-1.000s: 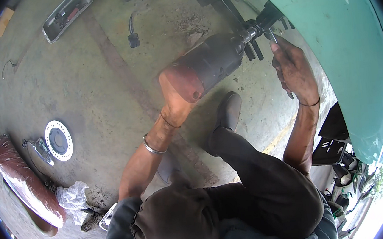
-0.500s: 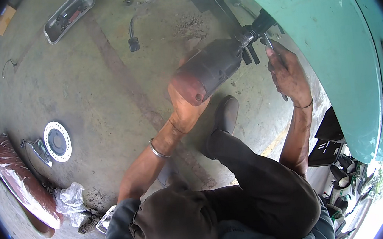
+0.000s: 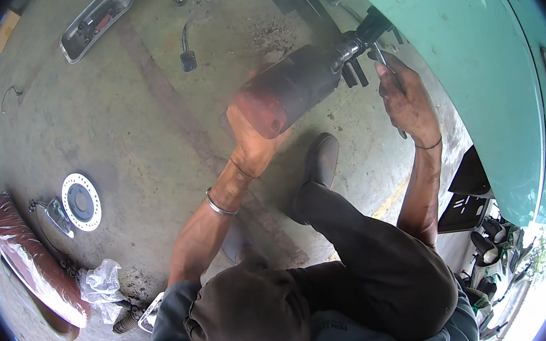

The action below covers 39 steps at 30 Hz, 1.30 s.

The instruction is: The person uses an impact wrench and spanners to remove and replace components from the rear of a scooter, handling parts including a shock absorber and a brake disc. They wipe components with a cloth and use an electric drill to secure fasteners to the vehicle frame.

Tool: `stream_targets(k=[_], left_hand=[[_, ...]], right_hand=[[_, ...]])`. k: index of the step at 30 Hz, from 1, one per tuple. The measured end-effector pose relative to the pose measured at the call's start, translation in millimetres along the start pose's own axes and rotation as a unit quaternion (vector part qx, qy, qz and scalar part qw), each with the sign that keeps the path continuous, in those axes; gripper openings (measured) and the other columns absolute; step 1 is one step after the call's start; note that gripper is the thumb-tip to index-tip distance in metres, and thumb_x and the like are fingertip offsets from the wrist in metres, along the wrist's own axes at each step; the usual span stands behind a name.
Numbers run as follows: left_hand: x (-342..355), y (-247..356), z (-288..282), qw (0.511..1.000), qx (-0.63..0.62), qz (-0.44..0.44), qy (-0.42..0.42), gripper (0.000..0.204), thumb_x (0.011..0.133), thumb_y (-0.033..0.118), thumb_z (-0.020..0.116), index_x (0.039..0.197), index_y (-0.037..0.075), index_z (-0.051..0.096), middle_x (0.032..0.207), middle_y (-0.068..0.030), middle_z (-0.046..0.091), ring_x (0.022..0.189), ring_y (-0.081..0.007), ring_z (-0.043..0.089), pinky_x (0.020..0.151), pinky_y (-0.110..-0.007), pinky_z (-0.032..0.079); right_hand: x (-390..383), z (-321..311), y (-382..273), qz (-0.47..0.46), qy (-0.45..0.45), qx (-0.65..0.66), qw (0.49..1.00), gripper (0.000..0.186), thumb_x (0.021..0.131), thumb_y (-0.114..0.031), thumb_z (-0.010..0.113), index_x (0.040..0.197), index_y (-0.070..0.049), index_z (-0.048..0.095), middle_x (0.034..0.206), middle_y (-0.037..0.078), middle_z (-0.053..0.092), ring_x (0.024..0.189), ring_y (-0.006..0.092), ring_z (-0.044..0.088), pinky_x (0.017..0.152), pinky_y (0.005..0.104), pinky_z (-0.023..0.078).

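My left hand (image 3: 255, 139) grips an impact wrench (image 3: 298, 88) from below, its fingers largely hidden behind the tool. The wrench has a dark body and a worn red rear end. Its metal nose points up and to the right, against a black bracket-like part (image 3: 374, 24) beside the green body panel (image 3: 452, 54). My right hand (image 3: 409, 106) is closed around a slim metal spanner (image 3: 379, 55), whose upper end reaches the same black part close to the nose. What the spanner's end sits on is hidden.
On the floor at the left lie a white-rimmed disc (image 3: 81, 202), a brown plastic-wrapped seat (image 3: 35, 259) and crumpled clear plastic (image 3: 100, 286). A metal tray (image 3: 98, 23) with small parts stands at the far left, and a black pedal-like part (image 3: 189, 60) lies ahead. My shoe (image 3: 322, 159) is below the wrench.
The impact wrench's rear end and my left hand have shifted slightly left and up. My right hand has moved a little left, still holding the spanner.
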<state>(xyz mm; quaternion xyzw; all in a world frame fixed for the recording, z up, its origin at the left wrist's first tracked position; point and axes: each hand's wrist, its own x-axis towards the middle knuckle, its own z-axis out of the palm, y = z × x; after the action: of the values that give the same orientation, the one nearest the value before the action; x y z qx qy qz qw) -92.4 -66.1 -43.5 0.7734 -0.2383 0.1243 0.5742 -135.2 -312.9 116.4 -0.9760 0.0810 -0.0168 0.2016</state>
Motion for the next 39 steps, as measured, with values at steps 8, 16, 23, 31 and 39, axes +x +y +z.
stream_targets(k=[8, 16, 23, 31, 39], left_hand=[[18.4, 33.9, -13.8, 0.955, -0.235, -0.173, -0.056, 0.062, 0.085, 0.002, 0.066, 0.140, 0.003, 0.036, 0.128, -0.0071, 0.053, 0.115, -0.0151, 0.054, 0.093, -0.033, 0.049], [15.0, 36.8, -9.0, 0.935, -0.331, -0.125, 0.002, 0.051, 0.085, 0.002, 0.065, 0.133, 0.000, 0.046, 0.120, -0.0086, 0.061, 0.106, -0.0130, 0.058, 0.090, -0.031, 0.050], [11.4, 20.5, -3.6, 0.843, -0.491, -0.216, -0.033, 0.058, 0.090, 0.007, 0.063, 0.140, 0.004, 0.035, 0.132, -0.0102, 0.051, 0.118, -0.0184, 0.054, 0.098, -0.036, 0.048], [21.6, 37.5, 3.4, 0.908, -0.379, -0.173, 0.049, 0.055, 0.079, 0.003, 0.073, 0.129, 0.003, 0.050, 0.113, -0.0065, 0.064, 0.101, -0.0163, 0.063, 0.083, -0.030, 0.053], [8.6, 20.2, 20.5, 0.979, -0.108, -0.173, 0.005, 0.034, 0.077, 0.020, 0.077, 0.106, 0.007, 0.065, 0.096, -0.0049, 0.070, 0.084, -0.0191, 0.067, 0.076, -0.033, 0.053]], right_hand=[[0.0, -2.0, -8.9, 0.012, 0.009, 0.021, 1.000, 0.055, 0.100, -0.042, 0.049, 0.131, 0.003, 0.053, 0.060, -0.004, 0.037, 0.054, 0.0073, 0.034, 0.049, 0.0256, 0.030], [-1.0, 0.2, 4.6, -0.046, 0.021, -0.061, 0.997, 0.053, 0.100, -0.039, 0.049, 0.131, 0.004, 0.052, 0.062, -0.002, 0.040, 0.057, 0.0086, 0.037, 0.052, 0.0268, 0.033], [-0.4, -0.5, -15.8, 0.016, 0.016, 0.006, 1.000, 0.049, 0.100, -0.034, 0.049, 0.130, 0.005, 0.053, 0.063, -0.001, 0.040, 0.058, 0.0088, 0.037, 0.053, 0.0270, 0.034], [-1.8, 4.4, 5.5, -0.061, 0.024, -0.099, 0.993, 0.049, 0.101, -0.034, 0.049, 0.131, 0.005, 0.052, 0.062, -0.002, 0.040, 0.056, 0.0083, 0.036, 0.051, 0.0268, 0.033], [-1.8, 8.3, -7.3, 0.010, 0.028, -0.027, 0.999, 0.051, 0.100, -0.036, 0.049, 0.131, 0.005, 0.051, 0.062, -0.002, 0.039, 0.056, 0.0084, 0.037, 0.051, 0.0272, 0.033]])
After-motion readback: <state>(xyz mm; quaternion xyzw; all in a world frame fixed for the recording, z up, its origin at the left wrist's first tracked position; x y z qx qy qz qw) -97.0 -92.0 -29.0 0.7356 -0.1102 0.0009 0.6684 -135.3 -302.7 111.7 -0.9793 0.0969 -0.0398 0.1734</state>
